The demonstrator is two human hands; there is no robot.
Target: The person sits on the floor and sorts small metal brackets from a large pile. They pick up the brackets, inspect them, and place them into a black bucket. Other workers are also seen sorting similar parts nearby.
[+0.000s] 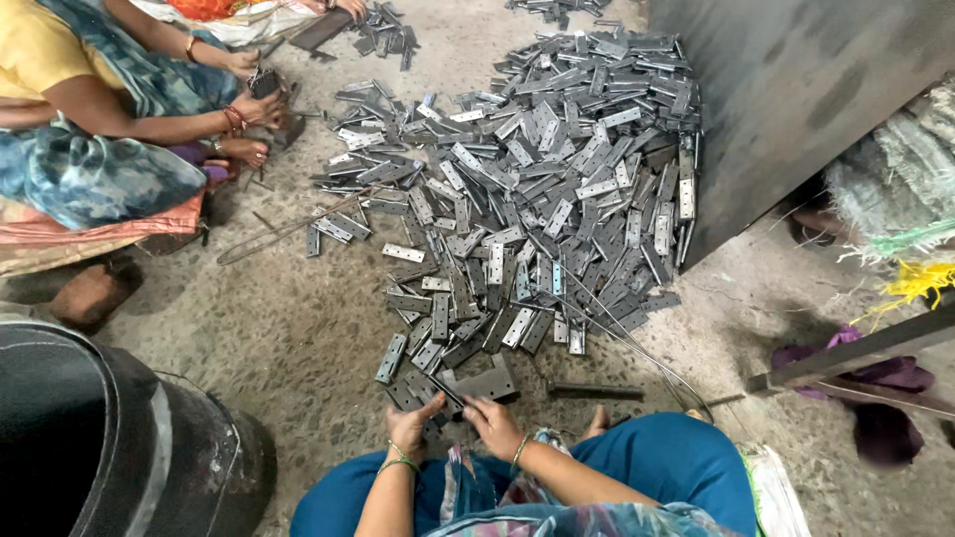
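A big heap of flat grey metal hinge plates (pixel 542 189) covers the concrete floor in front of me. At its near edge, just before my knees, my left hand (pixel 411 426) and my right hand (pixel 492 426) meet over a small dark plate (pixel 448 393), both pinching it. A larger grey metal block (pixel 487 383) lies right beyond my fingers. Bangles circle both wrists. My blue-clad legs (pixel 657 467) fill the bottom of the view.
Another person sits at the upper left, their hands (pixel 257 107) on a small metal piece. A dark round drum (pixel 109 447) stands at the lower left. A grey metal wall (pixel 796 89) rises right. A short rod (pixel 595 392), thin wires and metal bars (pixel 856 353) lie nearby.
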